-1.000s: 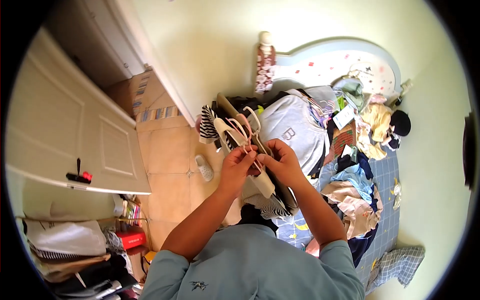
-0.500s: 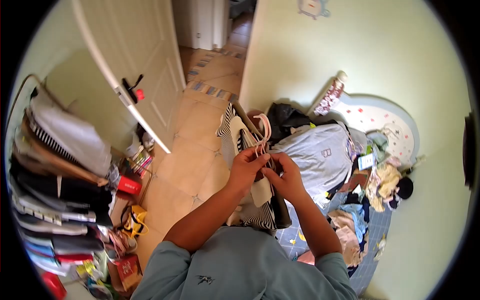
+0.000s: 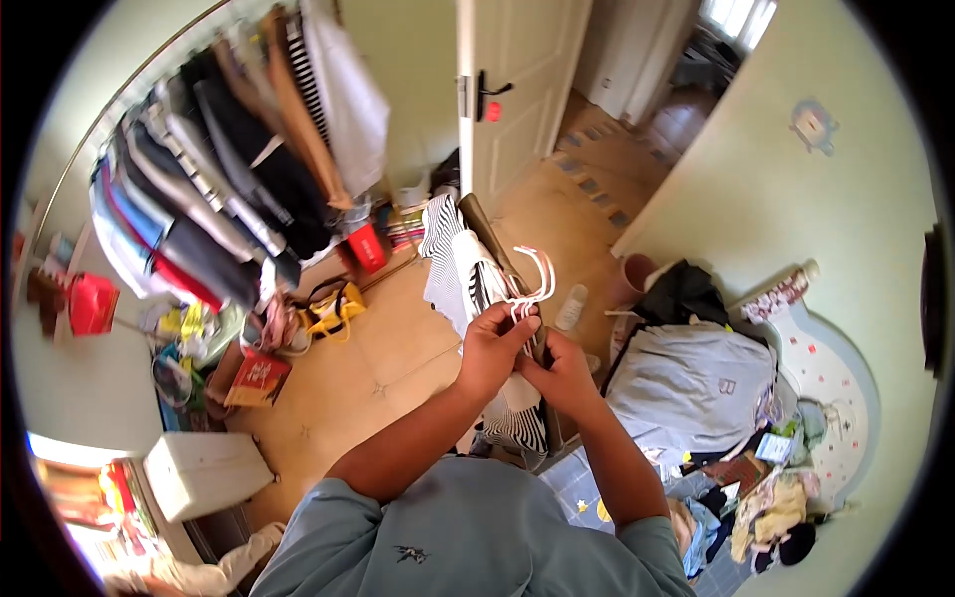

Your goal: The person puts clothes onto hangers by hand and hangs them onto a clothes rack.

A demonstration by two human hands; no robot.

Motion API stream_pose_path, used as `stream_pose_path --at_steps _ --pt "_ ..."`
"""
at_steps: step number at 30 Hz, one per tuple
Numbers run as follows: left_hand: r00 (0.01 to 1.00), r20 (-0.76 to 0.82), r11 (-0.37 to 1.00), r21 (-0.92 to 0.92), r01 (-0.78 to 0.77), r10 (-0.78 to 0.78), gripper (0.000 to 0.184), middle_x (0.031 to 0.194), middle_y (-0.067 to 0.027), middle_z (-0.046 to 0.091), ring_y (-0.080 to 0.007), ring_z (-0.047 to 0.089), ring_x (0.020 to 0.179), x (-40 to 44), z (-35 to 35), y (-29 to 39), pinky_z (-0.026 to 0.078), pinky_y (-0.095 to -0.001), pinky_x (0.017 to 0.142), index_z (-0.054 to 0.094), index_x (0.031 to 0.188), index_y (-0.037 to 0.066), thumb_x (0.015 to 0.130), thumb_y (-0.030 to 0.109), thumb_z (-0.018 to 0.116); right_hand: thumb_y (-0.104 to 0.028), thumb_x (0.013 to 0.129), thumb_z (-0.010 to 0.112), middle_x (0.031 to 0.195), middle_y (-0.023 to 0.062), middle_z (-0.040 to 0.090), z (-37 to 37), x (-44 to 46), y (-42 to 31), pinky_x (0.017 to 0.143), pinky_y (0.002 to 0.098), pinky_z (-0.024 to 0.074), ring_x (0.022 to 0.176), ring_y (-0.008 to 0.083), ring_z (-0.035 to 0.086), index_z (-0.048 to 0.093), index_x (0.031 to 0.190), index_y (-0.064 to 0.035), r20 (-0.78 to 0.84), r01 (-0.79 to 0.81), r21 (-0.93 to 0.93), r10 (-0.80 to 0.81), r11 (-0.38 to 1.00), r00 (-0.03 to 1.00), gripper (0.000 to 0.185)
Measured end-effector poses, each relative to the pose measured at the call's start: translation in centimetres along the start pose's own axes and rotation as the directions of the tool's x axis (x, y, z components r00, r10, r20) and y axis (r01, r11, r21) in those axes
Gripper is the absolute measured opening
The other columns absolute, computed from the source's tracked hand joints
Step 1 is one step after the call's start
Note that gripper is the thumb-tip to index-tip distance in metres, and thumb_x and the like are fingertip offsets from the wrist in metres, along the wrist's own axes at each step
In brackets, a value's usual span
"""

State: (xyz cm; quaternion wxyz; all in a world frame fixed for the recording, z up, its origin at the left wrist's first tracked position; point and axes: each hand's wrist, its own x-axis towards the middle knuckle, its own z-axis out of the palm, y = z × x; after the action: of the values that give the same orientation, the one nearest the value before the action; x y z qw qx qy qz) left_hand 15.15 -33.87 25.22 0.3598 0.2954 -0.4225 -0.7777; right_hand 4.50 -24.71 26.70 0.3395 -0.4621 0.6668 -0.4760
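Note:
Several pale pink clothes hangers (image 3: 542, 274) are bunched together in front of me, their hooks pointing up. My left hand (image 3: 492, 350) is closed round the hangers just below the hooks. Close beside it, my right hand (image 3: 565, 376) pinches the hung clothes near their collars; its fingertips are partly hidden. From the hangers hang a black-and-white striped garment (image 3: 445, 234), a cream one and an olive-brown one (image 3: 485, 237). Their lower parts show beneath my forearms, with zebra-like stripes (image 3: 517, 428).
At the left, a curved rail holds many hung clothes (image 3: 254, 129). Below are a yellow bag (image 3: 333, 308), a red box (image 3: 259, 376) and a white box (image 3: 204, 473). An open door (image 3: 527, 90) stands ahead. On the right, a bed carries a grey shirt (image 3: 691, 383) and piled clothes.
My view has turned left, so the clothes rail, white box and more floor show. The hangers and clothes have come along in both hands, with the grip much the same.

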Motion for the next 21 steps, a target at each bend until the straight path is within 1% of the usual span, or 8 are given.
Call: stream_pose_path --at_steps 2,3,5,7,11,15,20,21 --pt "0.985 -0.014 0.983 0.071 -0.172 0.173 0.012 0.085 0.0041 0.063 -0.0024 0.054 0.072 -1.1 -2.9 0.8 0.045 -0.0199 0.060 0.067 0.103 0.003 0.092 0.008 0.070 -0.013 0.083 0.071 0.075 0.0043 0.061 2.9 0.2 -1.1 0.061 0.0281 0.0444 0.067 0.0089 0.054 0.059 0.093 0.0012 0.063 0.030 0.138 -0.039 0.990 0.997 0.021" --pt "0.985 0.020 0.981 0.084 -0.172 0.171 0.018 0.093 0.0022 0.065 -0.0065 0.059 0.084 -2.1 -4.5 2.3 0.050 -0.0223 0.074 0.067 0.111 0.003 0.093 0.008 0.068 -0.011 0.084 0.070 0.077 0.0029 0.062 4.4 0.4 -2.1 0.063 0.0271 0.0452 0.069 0.0078 0.055 0.060 0.095 0.0010 0.100 0.022 0.239 -0.047 0.971 0.994 0.019" --pt "0.989 0.011 0.988 0.047 -0.148 0.147 0.022 0.095 0.0017 0.065 -0.0069 0.059 0.085 -4.2 -7.5 5.4 0.050 -0.0231 0.075 0.065 0.114 0.002 0.093 0.008 0.067 -0.007 0.088 0.065 0.086 -0.0002 0.064 7.6 0.9 -3.1 0.069 0.0245 0.0479 0.076 0.0071 0.058 0.061 0.102 0.0004 0.208 0.001 0.385 -0.088 0.923 0.974 0.017" --pt "0.993 -0.006 0.992 0.060 -0.113 0.114 0.028 0.099 -0.0020 0.065 -0.0092 0.060 0.088 -6.5 -11.4 7.9 0.051 -0.0254 0.078 0.059 0.122 0.000 0.094 0.007 0.065 -0.008 0.088 0.065 0.088 -0.0003 0.064 11.4 1.1 -4.7 0.070 0.0242 0.0481 0.077 0.0066 0.058 0.061 0.105 0.0000 0.314 -0.059 0.438 -0.092 0.897 0.945 0.019" --pt "0.939 -0.124 0.943 -0.046 -0.330 0.322 0.027 0.104 -0.0077 0.065 -0.0133 0.062 0.093 -11.9 -20.2 10.7 0.051 -0.0281 0.084 0.051 0.119 -0.002 0.095 0.004 0.062 -0.009 0.090 0.066 0.091 -0.0010 0.064 20.1 1.3 -8.9 0.070 0.0232 0.0481 0.079 0.0057 0.058 0.060 0.111 -0.0013 0.484 -0.158 0.463 -0.100 0.872 0.869 0.023" --pt "0.946 -0.142 0.957 0.057 -0.286 0.291 0.028 0.093 -0.0027 0.060 -0.0073 0.056 0.082 -18.8 -29.2 14.2 0.048 -0.0225 0.074 0.050 0.110 0.002 0.092 0.010 0.070 -0.012 0.090 0.067 0.095 0.0004 0.064 30.9 1.1 -12.3 0.073 0.0232 0.0493 0.080 0.0064 0.059 0.060 0.112 -0.0010 0.578 -0.206 0.469 -0.122 0.859 0.807 0.025" --pt "0.896 -0.205 0.856 0.438 -0.275 0.393 0.075 0.095 -0.0040 0.054 -0.0096 0.051 0.082 -25.6 -37.6 19.8 0.047 -0.0264 0.074 0.038 0.131 -0.001 0.078 0.025 0.086 -0.012 0.092 0.065 0.100 0.0037 0.064 43.6 0.3 -18.4 0.073 0.0264 0.0521 0.083 0.0093 0.061 0.058 0.113 -0.0006 0.685 -0.312 0.509 -0.158 0.802 0.711 0.026" --pt "0.892 -0.234 0.887 0.359 -0.290 0.386 0.092 0.103 -0.0096 0.053 -0.0162 0.053 0.089 -26.7 -38.3 21.8 0.049 -0.0316 0.078 0.035 0.137 -0.004 0.072 0.032 0.089 -0.012 0.093 0.064 0.100 0.0038 0.065 45.8 0.3 -19.4 0.071 0.0281 0.0533 0.083 0.0102 0.062 0.057 0.115 -0.0011 0.679 -0.267 0.513 -0.196 0.816 0.708 0.026"
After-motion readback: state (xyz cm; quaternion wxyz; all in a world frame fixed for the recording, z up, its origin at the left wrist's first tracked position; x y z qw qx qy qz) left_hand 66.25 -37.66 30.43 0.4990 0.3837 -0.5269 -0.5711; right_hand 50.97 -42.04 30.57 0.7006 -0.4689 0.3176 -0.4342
